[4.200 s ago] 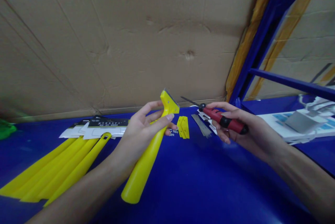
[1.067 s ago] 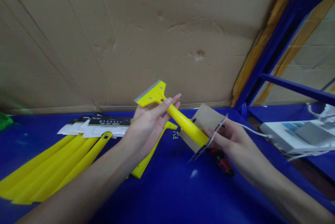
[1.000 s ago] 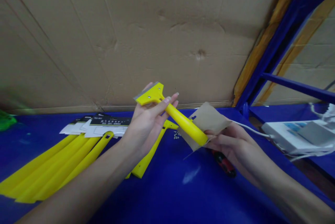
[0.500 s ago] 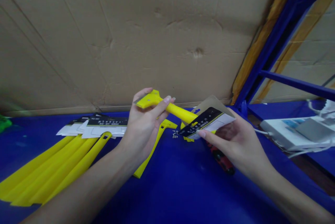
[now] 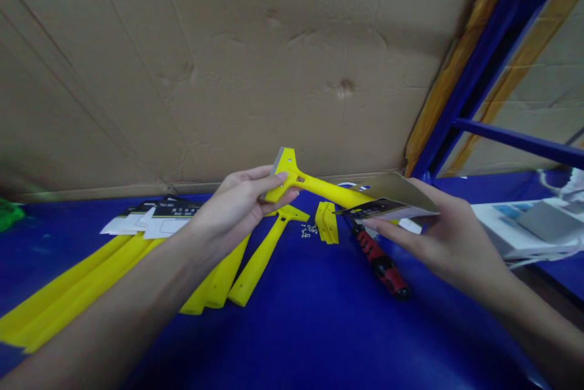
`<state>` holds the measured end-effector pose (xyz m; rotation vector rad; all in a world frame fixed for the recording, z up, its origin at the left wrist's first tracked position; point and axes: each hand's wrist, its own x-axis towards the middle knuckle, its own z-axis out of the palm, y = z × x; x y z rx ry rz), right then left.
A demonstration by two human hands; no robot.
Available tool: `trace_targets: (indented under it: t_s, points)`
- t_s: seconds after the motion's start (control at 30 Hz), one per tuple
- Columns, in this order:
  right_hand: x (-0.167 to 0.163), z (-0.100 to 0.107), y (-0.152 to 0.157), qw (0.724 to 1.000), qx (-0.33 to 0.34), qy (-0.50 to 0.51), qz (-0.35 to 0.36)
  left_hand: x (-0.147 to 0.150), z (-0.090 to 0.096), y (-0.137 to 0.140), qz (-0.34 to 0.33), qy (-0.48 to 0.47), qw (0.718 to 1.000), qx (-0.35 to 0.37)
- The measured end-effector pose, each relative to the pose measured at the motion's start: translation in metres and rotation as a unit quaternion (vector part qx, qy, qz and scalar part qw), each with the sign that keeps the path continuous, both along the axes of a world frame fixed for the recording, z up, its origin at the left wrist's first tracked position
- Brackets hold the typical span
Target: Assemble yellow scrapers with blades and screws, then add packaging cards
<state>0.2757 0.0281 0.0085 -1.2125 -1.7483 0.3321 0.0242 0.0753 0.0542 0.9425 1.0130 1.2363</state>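
A yellow scraper (image 5: 328, 188) with a metal blade edge on its head is raised above the blue tabletop. My left hand (image 5: 241, 198) is closed around its head, thumb on top. In my right hand (image 5: 442, 232) is a folded cardboard sleeve (image 5: 396, 186), black and white outside and brown inside, pinched with its flaps spread. The scraper's handle runs into the gap between those flaps, and its end is mostly hidden. Under my hands lie more yellow scrapers (image 5: 262, 256), several small yellow plastic pieces (image 5: 326, 222) and small screws (image 5: 308, 232).
A red and black screwdriver (image 5: 381, 262) lies below my right hand. To the left, yellow scrapers (image 5: 82, 283) have card sleeves (image 5: 168, 219) over their heads. Cardboard (image 5: 274, 73) stands behind the blue tabletop (image 5: 319, 329). At right are a blue metal frame (image 5: 474, 73) and a white power strip (image 5: 506, 238).
The scraper has turned so its head faces more upward, and its handle reaches further right into the sleeve. My right hand has tilted the sleeve and moved slightly right.
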Motion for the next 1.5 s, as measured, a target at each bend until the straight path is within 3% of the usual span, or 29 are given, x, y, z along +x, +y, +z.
trace_targets:
  t_s: [0.13,0.23,0.33,0.43,0.5,0.77,0.93,1.2,1.37,1.5]
  points:
    - [0.000,-0.002,-0.005,0.991,0.079,-0.104,-0.043,-0.003,0.006,0.000,0.034,-0.006,0.999,0.009]
    - [-0.005,-0.004,-0.005,0.993,0.085,-0.071,-0.049,-0.003,0.006,0.001,0.039,-0.005,0.999,0.009]
    - [-0.009,0.001,-0.002,0.997,-0.026,0.068,0.012,-0.006,0.004,0.003,0.004,-0.001,1.000,0.023]
    - [-0.009,0.007,-0.001,0.966,-0.161,0.180,0.095,-0.008,0.003,0.003,-0.040,0.016,0.997,0.061]
    - [-0.007,0.009,-0.001,0.945,-0.217,0.212,0.123,-0.009,0.002,0.002,-0.063,0.021,0.995,0.079]
    - [-0.014,0.009,-0.004,0.888,-0.330,0.266,0.175,-0.006,-0.010,-0.001,-0.175,0.086,0.980,0.040]
    - [-0.015,0.018,-0.006,0.843,-0.419,0.271,0.201,-0.007,-0.010,0.001,-0.194,0.086,0.977,0.019]
    - [-0.026,0.012,-0.004,0.840,-0.394,0.324,0.186,-0.006,-0.011,-0.002,-0.206,0.174,0.963,0.014]
    - [-0.036,0.009,-0.001,0.839,-0.371,0.352,0.186,-0.004,-0.017,-0.002,-0.169,0.169,0.970,0.048]
    - [-0.039,0.007,-0.001,0.839,-0.358,0.367,0.180,-0.001,-0.020,-0.002,-0.228,0.134,0.964,0.039]
